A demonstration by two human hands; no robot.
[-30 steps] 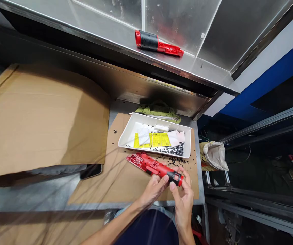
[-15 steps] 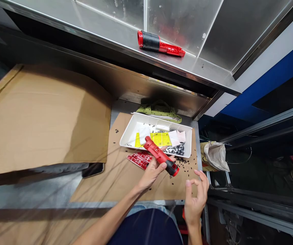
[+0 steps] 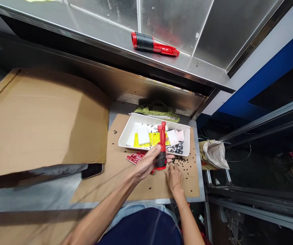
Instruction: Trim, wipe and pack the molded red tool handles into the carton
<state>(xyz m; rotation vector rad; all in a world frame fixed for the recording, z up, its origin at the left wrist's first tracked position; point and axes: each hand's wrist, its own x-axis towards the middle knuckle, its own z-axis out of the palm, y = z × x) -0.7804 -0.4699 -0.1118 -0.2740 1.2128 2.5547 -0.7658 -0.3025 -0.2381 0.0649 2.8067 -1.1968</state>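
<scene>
nothing here can be read for certain. the yellow printed paper leaflet in the white plastic tray, near the tabletop's far edge, carries rows of small black print, too small to make out. the red-and-black plastic tool casing shows no legible marking.

**A:** So how was that red-and-black tool housing held?

**B:** Gripped upright by the left hand, lol, red end up. Small black bits were scattered just beside it, and the right hand was placed among them.
</scene>
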